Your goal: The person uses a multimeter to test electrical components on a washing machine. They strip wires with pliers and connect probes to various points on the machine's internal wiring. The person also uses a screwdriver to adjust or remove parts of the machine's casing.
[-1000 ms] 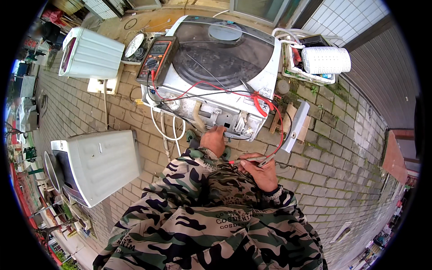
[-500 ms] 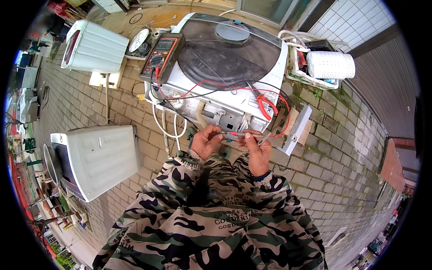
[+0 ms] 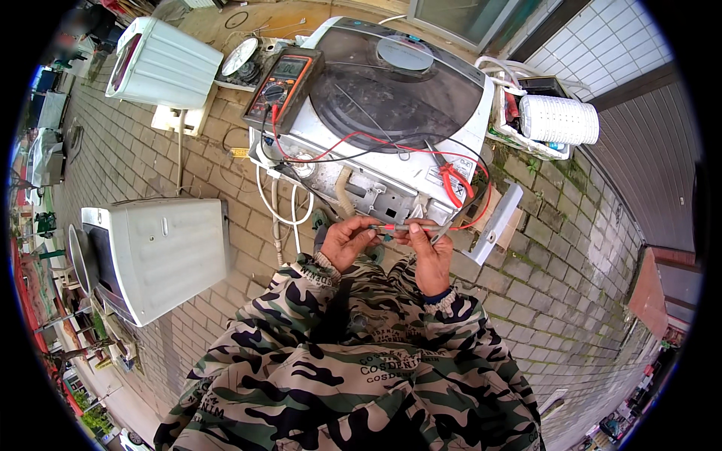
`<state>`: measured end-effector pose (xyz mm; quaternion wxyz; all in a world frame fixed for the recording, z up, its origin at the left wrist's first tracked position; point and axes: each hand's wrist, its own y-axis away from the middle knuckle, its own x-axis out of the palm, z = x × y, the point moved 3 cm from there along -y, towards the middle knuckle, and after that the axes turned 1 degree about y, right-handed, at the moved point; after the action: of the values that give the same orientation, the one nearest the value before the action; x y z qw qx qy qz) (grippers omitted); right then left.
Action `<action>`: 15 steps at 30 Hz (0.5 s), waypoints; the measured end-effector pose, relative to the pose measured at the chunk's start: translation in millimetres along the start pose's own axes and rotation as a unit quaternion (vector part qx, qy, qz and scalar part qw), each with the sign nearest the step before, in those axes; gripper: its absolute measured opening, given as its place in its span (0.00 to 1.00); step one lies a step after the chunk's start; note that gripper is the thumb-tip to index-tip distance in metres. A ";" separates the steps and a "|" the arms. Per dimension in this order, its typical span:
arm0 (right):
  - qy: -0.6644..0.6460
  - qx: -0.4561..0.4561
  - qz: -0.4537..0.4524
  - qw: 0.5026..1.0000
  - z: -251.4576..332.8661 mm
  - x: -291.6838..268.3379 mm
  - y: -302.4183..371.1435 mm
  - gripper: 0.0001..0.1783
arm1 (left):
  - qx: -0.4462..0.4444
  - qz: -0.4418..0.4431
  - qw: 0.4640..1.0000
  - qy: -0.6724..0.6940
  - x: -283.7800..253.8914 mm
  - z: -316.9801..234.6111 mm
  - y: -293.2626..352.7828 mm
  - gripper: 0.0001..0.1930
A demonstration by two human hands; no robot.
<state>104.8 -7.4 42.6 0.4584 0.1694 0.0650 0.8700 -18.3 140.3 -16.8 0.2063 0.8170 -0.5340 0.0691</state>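
Pinching probe (image 3: 398, 227), right hand (image 3: 431, 260), left hand (image 3: 344, 245) pinched beside it, multimeter (image 3: 282, 89), pliers (image 3: 454, 186) crowding washer (image 3: 391, 94)

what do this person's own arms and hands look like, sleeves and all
Both sleeves, left and right, are loose camouflage fabric in green, black and tan, with dark printed lettering on the left one. They gather into ribbed, light beige-grey cuffs; a dark blue inner edge shows at the right wrist. The left hand and right hand wear no gloves.

The multimeter (image 3: 283, 84) is orange-edged, the jacket (image 3: 331, 368) camouflage-patterned.
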 end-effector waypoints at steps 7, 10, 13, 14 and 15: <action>0.017 0.009 0.002 1.000 -2.5 0.8 -1.6 0.14 | -0.009 0.003 1.000 -0.009 1.1 -3.5 -1.9 0.12; 0.021 0.007 0.002 1.000 -1.7 2.0 -2.0 0.14 | -0.013 0.001 1.000 -0.015 0.6 -3.2 -2.4 0.12; 0.016 0.005 -0.003 1.000 -3.2 0.9 -3.0 0.14 | -0.013 -0.003 1.000 -0.004 0.8 -1.7 -3.4 0.13; 0.012 0.004 -0.006 1.000 -3.7 0.3 -3.4 0.13 | -0.013 -0.004 1.000 0.001 0.0 0.0 -3.8 0.13; 0.012 0.005 -0.006 1.000 -3.5 0.4 -3.6 0.13 | -0.012 -0.005 1.000 0.007 -0.3 0.6 -4.0 0.13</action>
<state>106.1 -4.8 38.4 0.4618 0.1613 0.0759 0.8689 -14.9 141.7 -18.5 0.2201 0.8167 -0.5292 0.0670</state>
